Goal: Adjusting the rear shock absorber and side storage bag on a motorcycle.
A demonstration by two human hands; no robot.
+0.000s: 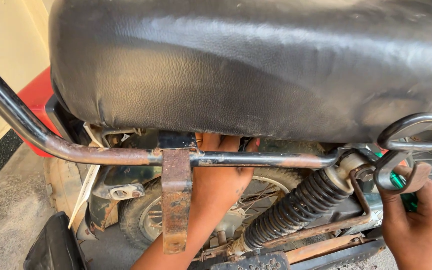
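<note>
Your left hand (221, 175) reaches up behind the rusty grab rail (126, 156), fingers going under the edge of the black seat (236, 65); the fingertips are hidden there, so I cannot tell whether it grips anything. The rail crosses directly in front of that hand, and its rusted flat bracket (176, 200) hangs just to the hand's left. Behind the hand sits the spoked rear wheel (151, 215).

Your right hand (418, 220) is closed around a green-handled tool (401, 182), thumb pressed near a dark curved hook (391, 167) on the frame. The tool's handle shows between thumb and fingers; its tip is hidden. Just left of that hand lies the upper mount of the black coil shock absorber (296, 207), which runs down and away toward your left forearm. Above the right hand loops a black tube rail (411, 127), touching the seat's lower edge. A red body panel (38, 97) lies far left, well apart from both hands.
</note>
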